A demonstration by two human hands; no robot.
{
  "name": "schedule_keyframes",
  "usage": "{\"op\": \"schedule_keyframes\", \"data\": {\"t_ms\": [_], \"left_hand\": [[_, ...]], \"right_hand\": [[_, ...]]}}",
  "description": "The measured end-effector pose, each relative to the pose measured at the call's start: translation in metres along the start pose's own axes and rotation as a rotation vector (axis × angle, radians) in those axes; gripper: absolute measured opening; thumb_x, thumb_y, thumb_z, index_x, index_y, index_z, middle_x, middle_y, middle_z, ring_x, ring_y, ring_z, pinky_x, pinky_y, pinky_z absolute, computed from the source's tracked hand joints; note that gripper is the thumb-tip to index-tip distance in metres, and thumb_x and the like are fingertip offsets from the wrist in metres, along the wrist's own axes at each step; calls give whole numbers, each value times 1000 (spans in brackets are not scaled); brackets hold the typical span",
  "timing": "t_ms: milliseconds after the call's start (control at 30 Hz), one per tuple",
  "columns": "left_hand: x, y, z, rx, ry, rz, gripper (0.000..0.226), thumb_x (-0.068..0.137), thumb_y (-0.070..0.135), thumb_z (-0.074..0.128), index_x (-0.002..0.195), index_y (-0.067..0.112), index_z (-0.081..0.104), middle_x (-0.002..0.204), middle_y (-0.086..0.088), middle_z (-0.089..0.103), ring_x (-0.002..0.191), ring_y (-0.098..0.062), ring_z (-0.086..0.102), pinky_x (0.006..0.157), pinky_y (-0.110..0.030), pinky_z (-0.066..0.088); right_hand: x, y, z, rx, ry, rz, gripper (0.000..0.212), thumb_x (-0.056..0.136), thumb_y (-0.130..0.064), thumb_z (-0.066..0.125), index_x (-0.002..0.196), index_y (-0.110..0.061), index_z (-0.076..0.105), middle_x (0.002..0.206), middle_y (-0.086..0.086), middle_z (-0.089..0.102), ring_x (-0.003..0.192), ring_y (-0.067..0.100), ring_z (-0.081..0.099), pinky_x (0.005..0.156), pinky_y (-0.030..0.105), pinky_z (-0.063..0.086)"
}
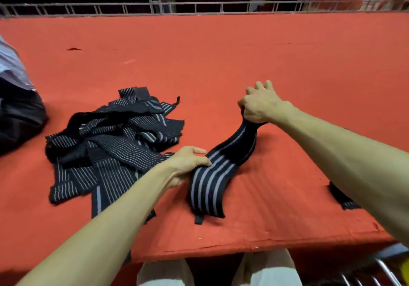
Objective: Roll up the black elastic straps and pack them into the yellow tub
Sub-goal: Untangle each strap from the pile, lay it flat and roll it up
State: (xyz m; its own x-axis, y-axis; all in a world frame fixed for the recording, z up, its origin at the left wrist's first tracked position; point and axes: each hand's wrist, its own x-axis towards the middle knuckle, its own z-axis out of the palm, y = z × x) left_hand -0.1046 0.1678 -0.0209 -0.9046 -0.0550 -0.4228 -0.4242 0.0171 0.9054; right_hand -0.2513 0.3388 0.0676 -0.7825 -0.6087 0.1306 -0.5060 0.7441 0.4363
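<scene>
one black strap (pixel 221 170) runs between my hands: my right hand (pixel 259 104) grips its far end, lifted off the red worktop (pixel 221 53), and my left hand (pixel 188 164) pinches its middle, i judge to draw it flat and taut before rolling. its near end lies on the worktop. the pile of straps (pixel 115 135) lies just to the left, unrolled. the yellow tub i cannot make out, so i cannot tell what it holds.

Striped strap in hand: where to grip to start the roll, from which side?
Probably pinch the near end of the strap, by the tab, from the person's side. It lies flat and free on the red cloth, apart from the pile, while the right hand holds the far end up and the left hand grips the middle.
</scene>
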Motion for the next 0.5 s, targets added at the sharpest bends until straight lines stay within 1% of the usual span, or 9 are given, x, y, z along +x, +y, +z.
{"op": "schedule_keyframes", "data": {"t_ms": [33, 67, 133, 167, 267, 333, 400, 433, 500], "left_hand": [[7, -5, 0, -12, -29, -28, 56, 68, 4, 68, 123, -3, 55, 110, -22, 68, 92, -24, 67, 84, -33, 54], [13, -10, 0, -11, -54, -44, 55, 71, 1, 64, 124, -5, 55, 114, -23, 67, 96, -26, 67, 87, -34, 54], [27, -22, -1, 16, -102, -53, 37, 81, -7, 54, 117, -5, 61, 111, -21, 68, 95, -25, 66, 93, -38, 52], [30, -25, -1, 44, -115, -48, 34, 84, -8, 50, 115, -2, 63, 109, -20, 69, 94, -25, 66, 94, -39, 51], [41, -35, 1, 77, -100, -15, 39, 84, -9, 48, 117, 7, 62, 103, -11, 73, 90, -20, 69, 86, -34, 56], [43, -39, 3, 29, -60, 6, 39, 84, -11, 48, 116, 7, 61, 94, -6, 73, 84, -17, 69, 77, -28, 56], [43, -41, 4, -7, -33, 22, 36, 84, -12, 47, 112, 6, 59, 85, -4, 72, 77, -15, 68, 71, -26, 56], [42, -41, 5, -20, -21, 26, 35, 84, -12, 47, 112, 5, 59, 84, -4, 71, 76, -15, 68, 71, -27, 56], [38, -41, 7, -31, 5, 34, 35, 84, -12, 47, 113, 4, 58, 84, -5, 71, 76, -16, 67, 75, -30, 55]], "right_hand": [[14, -7, 6, -49, 4, -46, 34, 91, -21, 44, 118, -26, 65, 116, 11, 54, 113, 33, 44, 95, 40, 30], [26, -15, 11, -90, 11, -95, 34, 90, -21, 46, 117, -26, 65, 115, 10, 54, 112, 33, 45, 94, 40, 30], [49, -31, 26, -133, 39, -192, 32, 91, -18, 47, 116, -25, 66, 115, 9, 53, 111, 32, 45, 92, 40, 31], [55, -39, 33, -127, 58, -222, 31, 92, -18, 46, 116, -24, 66, 116, 9, 53, 112, 33, 44, 92, 41, 31], [67, -62, 56, 62, 50, -253, 34, 94, -20, 44, 124, -26, 61, 129, 7, 48, 117, 32, 40, 94, 43, 30], [66, -70, 71, 331, 33, -179, 40, 94, -21, 45, 133, -26, 53, 139, 7, 40, 122, 32, 40, 99, 43, 33], [59, -69, 85, 702, 1, 26, 38, 93, -20, 48, 131, -14, 52, 132, 13, 46, 120, 35, 47, 100, 42, 39], [52, -67, 91, 822, -35, 152, 33, 93, -21, 48, 123, -8, 54, 126, 17, 52, 116, 36, 51, 96, 40, 42], [35, -62, 104, 922, -137, 349, 27, 95, -28, 46, 95, -4, 59, 110, 24, 63, 104, 38, 59, 78, 36, 44]]}}
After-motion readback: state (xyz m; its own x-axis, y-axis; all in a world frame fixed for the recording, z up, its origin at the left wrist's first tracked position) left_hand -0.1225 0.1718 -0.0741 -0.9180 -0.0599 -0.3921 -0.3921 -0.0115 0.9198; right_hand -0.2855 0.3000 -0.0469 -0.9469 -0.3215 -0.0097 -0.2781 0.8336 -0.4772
